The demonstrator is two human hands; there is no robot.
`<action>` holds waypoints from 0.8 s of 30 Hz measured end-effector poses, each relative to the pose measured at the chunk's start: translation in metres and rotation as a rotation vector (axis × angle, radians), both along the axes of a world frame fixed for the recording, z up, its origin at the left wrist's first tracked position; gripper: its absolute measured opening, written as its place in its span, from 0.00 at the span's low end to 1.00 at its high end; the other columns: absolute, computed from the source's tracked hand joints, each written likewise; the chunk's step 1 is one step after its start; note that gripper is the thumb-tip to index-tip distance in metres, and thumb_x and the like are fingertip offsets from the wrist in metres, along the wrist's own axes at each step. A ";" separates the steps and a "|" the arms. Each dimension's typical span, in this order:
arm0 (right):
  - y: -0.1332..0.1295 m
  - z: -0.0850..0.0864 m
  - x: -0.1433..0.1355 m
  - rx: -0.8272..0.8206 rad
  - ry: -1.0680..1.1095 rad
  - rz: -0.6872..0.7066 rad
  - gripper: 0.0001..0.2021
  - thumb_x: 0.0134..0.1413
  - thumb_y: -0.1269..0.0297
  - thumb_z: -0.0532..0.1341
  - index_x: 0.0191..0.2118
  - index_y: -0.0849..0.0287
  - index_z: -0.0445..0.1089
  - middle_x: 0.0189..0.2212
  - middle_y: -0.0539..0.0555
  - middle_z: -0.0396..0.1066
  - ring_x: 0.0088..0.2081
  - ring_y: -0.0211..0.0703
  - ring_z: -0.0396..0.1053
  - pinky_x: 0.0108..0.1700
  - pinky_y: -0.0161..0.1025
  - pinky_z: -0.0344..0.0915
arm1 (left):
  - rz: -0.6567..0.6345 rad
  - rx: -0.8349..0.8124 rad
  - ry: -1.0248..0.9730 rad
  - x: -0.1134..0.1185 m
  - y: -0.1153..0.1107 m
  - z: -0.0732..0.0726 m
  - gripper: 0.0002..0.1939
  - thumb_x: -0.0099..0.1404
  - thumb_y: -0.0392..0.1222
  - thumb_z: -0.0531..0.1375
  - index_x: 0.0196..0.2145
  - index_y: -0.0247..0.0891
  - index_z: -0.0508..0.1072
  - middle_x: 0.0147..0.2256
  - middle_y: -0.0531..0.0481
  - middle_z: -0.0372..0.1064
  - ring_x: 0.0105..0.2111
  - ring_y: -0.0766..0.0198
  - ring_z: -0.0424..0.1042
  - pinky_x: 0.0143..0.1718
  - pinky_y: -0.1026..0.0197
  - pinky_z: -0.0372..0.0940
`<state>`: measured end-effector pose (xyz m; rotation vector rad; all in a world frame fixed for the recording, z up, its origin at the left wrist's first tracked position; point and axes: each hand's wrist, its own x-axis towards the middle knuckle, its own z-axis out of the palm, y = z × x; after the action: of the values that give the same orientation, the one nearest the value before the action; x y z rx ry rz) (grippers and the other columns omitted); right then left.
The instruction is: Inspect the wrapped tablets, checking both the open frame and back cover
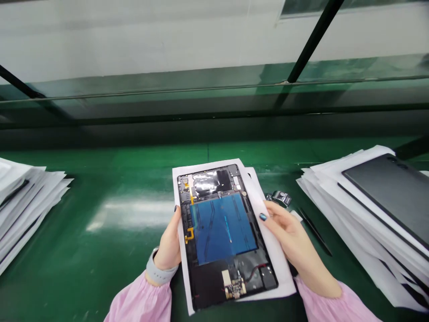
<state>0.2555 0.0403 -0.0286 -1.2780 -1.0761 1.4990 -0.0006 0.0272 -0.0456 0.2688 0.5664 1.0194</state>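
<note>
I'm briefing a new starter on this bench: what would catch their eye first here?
First, the opened tablet at centre, its blue battery panel bared, lying on white paper held by the left hand and right hand. Then the paper stacks at both edges; the right stack carries a dark tablet back.

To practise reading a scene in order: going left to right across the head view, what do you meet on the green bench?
Left paper stack → left hand → opened tablet on white sheets → right hand → thin black tool → right paper stack bearing a dark panel.
</note>
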 end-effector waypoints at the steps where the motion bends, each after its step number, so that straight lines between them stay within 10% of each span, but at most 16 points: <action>1: 0.001 0.002 -0.002 -0.004 0.037 0.038 0.17 0.53 0.50 0.69 0.46 0.52 0.76 0.42 0.55 0.80 0.34 0.47 0.77 0.37 0.40 0.73 | 0.023 -0.018 0.036 0.001 0.001 0.000 0.22 0.72 0.55 0.52 0.51 0.42 0.79 0.49 0.48 0.78 0.56 0.50 0.72 0.66 0.51 0.54; 10: 0.006 0.004 0.003 0.036 0.017 0.020 0.10 0.51 0.65 0.63 0.41 0.55 0.70 0.32 0.50 0.78 0.28 0.41 0.74 0.32 0.35 0.68 | 0.301 0.294 0.969 0.006 0.019 0.006 0.15 0.64 0.51 0.64 0.41 0.39 0.80 0.38 0.49 0.79 0.42 0.54 0.74 0.47 0.61 0.66; 15: 0.010 -0.007 0.009 0.105 -0.162 -0.015 0.12 0.47 0.64 0.58 0.40 0.57 0.67 0.26 0.49 0.73 0.28 0.43 0.70 0.30 0.36 0.63 | 0.149 0.292 0.970 0.007 0.023 -0.001 0.33 0.66 0.53 0.60 0.64 0.37 0.58 0.17 0.63 0.56 0.15 0.68 0.52 0.16 0.67 0.53; 20: 0.010 -0.019 0.008 0.093 -0.247 -0.011 0.23 0.48 0.63 0.55 0.52 0.61 0.62 0.21 0.45 0.66 0.21 0.39 0.60 0.24 0.35 0.54 | 0.179 0.420 1.147 0.009 0.025 -0.011 0.35 0.70 0.48 0.53 0.69 0.38 0.45 0.17 0.65 0.49 0.17 0.68 0.48 0.19 0.67 0.49; 24: 0.009 -0.016 0.011 0.211 -0.404 -0.054 0.28 0.50 0.65 0.53 0.58 0.63 0.60 0.17 0.39 0.51 0.18 0.37 0.52 0.23 0.34 0.49 | 0.191 0.514 1.388 0.009 0.025 -0.016 0.30 0.70 0.46 0.49 0.66 0.30 0.56 0.19 0.62 0.50 0.19 0.66 0.51 0.21 0.63 0.52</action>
<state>0.2668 0.0490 -0.0444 -1.4791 -1.4046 1.0763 0.0086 0.0523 -0.0620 1.4542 1.5836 1.0448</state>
